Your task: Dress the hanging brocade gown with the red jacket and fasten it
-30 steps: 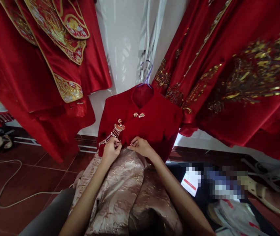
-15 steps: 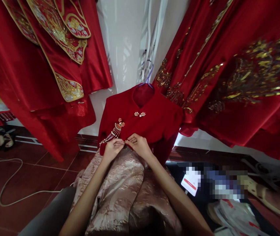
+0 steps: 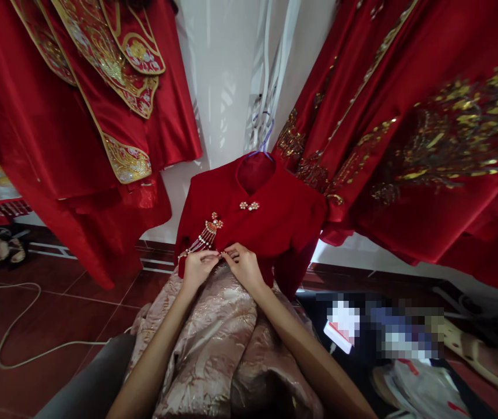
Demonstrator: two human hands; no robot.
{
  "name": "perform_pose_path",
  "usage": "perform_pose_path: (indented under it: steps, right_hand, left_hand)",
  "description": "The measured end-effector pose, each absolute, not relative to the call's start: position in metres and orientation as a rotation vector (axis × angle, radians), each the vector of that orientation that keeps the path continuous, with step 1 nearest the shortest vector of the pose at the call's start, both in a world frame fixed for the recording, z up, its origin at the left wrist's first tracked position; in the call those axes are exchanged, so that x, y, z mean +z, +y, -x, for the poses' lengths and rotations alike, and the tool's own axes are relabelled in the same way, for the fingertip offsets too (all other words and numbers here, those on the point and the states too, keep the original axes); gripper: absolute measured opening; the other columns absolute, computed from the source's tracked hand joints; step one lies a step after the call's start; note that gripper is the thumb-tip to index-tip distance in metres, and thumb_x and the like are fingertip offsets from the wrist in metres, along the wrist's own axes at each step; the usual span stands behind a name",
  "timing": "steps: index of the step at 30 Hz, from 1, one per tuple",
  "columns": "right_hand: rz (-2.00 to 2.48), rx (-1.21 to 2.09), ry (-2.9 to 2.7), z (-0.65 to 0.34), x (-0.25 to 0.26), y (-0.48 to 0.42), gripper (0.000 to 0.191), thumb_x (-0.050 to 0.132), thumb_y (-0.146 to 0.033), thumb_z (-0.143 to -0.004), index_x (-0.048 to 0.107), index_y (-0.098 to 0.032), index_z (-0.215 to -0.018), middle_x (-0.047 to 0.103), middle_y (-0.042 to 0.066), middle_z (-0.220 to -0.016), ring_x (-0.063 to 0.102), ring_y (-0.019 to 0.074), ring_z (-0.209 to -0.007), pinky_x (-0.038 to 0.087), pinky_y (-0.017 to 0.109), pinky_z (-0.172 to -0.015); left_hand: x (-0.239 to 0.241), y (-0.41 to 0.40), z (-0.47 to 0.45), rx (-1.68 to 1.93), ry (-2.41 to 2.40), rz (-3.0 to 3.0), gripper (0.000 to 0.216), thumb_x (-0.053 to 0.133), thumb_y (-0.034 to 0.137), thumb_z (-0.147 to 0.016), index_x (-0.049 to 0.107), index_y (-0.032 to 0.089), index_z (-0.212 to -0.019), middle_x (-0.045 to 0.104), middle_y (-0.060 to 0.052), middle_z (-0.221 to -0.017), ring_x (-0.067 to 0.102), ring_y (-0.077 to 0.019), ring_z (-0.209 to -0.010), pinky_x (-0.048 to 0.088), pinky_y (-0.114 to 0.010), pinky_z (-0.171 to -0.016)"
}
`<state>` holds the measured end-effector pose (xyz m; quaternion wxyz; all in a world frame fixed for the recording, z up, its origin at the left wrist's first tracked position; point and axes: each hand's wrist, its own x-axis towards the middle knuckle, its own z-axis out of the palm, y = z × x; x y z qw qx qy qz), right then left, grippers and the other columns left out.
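Note:
A red high-collared jacket (image 3: 270, 227) hangs in front of me on a purple hanger (image 3: 266, 142). It bears a pearl-and-gold clasp (image 3: 249, 206) below the collar and a beaded tassel brooch (image 3: 207, 234) on its left side in view. At the jacket's lower front, my left hand (image 3: 200, 269) and my right hand (image 3: 243, 266) meet, fingertips almost touching. Both pinch at a tiny glinting piece between them, too small to name. Pink brocade fabric (image 3: 214, 326) spreads beneath my forearms.
Red embroidered garments (image 3: 130, 157) hang at the left, and sequinned red ones (image 3: 406, 192) at the right. A pale cable (image 3: 39, 291) runs over the tiled floor. To the lower right are a white card-like item (image 3: 338, 338), plastic bags (image 3: 426, 384) and somebody's shoe (image 3: 471, 352).
My right fingers have shifted slightly and bent more beside my left fingertips. The whole view has moved a little; the jacket hangs as before.

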<state>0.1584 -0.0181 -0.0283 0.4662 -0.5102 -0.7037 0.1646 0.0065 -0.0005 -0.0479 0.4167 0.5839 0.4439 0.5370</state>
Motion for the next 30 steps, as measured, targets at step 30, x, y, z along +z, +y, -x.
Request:
perform_pose_path:
  steps: [30]
  right_hand:
    - [1.276,0.607,-1.686,-0.188,0.009,-0.018,0.013,0.059,-0.027,-0.078,0.063,-0.018,-0.086,0.068,0.004,-0.08,0.064,0.0137,-0.074,0.052,0.026,-0.067]
  left_hand:
    - [-0.048,-0.009,-0.009,1.437,1.197,-1.814,0.017,0.068,0.036,-0.071,0.068,0.021,-0.078,0.069,-0.004,-0.082,0.063,-0.0158,-0.073,0.05,-0.028,-0.071]
